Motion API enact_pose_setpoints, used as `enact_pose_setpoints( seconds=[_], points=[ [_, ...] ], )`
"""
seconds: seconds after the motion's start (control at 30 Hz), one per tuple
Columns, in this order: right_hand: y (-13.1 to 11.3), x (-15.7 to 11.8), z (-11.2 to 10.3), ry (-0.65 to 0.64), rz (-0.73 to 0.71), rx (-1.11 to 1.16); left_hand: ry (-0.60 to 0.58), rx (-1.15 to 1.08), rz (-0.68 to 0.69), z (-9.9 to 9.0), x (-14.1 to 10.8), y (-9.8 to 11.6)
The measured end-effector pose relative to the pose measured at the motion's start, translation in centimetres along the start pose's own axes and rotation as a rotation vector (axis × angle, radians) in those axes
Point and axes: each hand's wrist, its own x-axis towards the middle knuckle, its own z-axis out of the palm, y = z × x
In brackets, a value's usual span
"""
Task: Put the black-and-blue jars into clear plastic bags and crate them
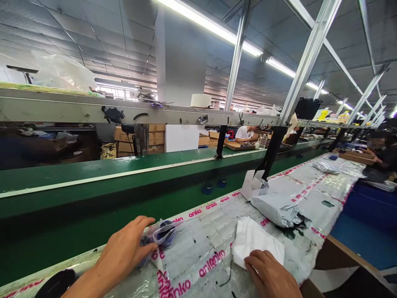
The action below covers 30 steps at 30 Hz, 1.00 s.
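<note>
A dark blue round thing (167, 231) sits in a clear bag (151, 238) on the table (226, 281), close to the edge by the green belt (108, 215). The left hand (128, 244) is right at the bag. Its thumb and pointing finger stand apart, with some of the bag between them. The other fingers are hard to see, so I can't tell if this grip has hold of the bag or only touches it.

The right hand (268, 273) has its bent fingers on the near edge of a flat white sheet (256, 240), which may be a thin bag. Its thumb is hidden, so I can't tell if it pinches the sheet or just rests there.

The step in hand looks like getting a grip on both things, one for each hand. I think the next move calls for a good pinch on each, with care not to knock the round thing over the edge.

Past the sheet lie a puffy pale packet (274, 209) and a small open white box (252, 186). A black round thing (57, 283) is near the left arm. Two more blue round things (207, 189) (222, 182) are on the belt. Farther off, at the right, another person (380, 155) is by the table.
</note>
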Motion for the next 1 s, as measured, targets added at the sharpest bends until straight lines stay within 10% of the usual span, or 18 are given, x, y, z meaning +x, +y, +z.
enact_pose_setpoints(
  seconds=[0.47,0.7,1.0],
  points=[
    [-1.1,4.3,-6.4,-0.106,0.611,1.031,0.36,-0.122,0.229,-1.4,-2.8,1.0],
    [-15.0,11.3,-6.0,-0.371,0.36,1.382,0.019,-0.983,0.079,-1.8,-4.7,6.0],
    [-29.7,15.5,-0.4,-0.924,0.15,1.597,0.318,-1.256,-0.115,-4.4,-9.4,-4.1]
  ],
)
